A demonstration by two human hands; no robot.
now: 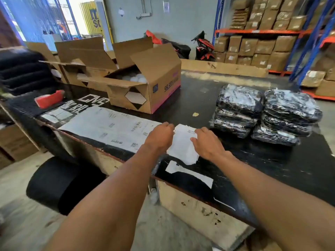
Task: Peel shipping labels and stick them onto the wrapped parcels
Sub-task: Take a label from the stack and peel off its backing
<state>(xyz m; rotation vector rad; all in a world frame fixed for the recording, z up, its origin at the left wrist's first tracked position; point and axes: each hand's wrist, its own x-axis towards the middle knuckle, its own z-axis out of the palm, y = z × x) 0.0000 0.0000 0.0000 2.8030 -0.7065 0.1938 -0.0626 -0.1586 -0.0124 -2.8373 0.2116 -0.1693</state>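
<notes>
My left hand [159,134] and right hand [206,143] each pinched the label [183,147] at its far edge. A slow peel from one corner was advisable, keeping the sheet flat.

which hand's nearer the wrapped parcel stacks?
Right. The right hand grips the label just left of the parcel stacks; the left hand holds the label's other edge, farther away.

We find a label strip [108,127] along the near edge of the bench [208,98] at left, an open carton [154,84] behind it, two parcel stacks [237,109] side by side toward the right edge, and a label sheet [183,145] at the near edge between strip and stacks.
</notes>
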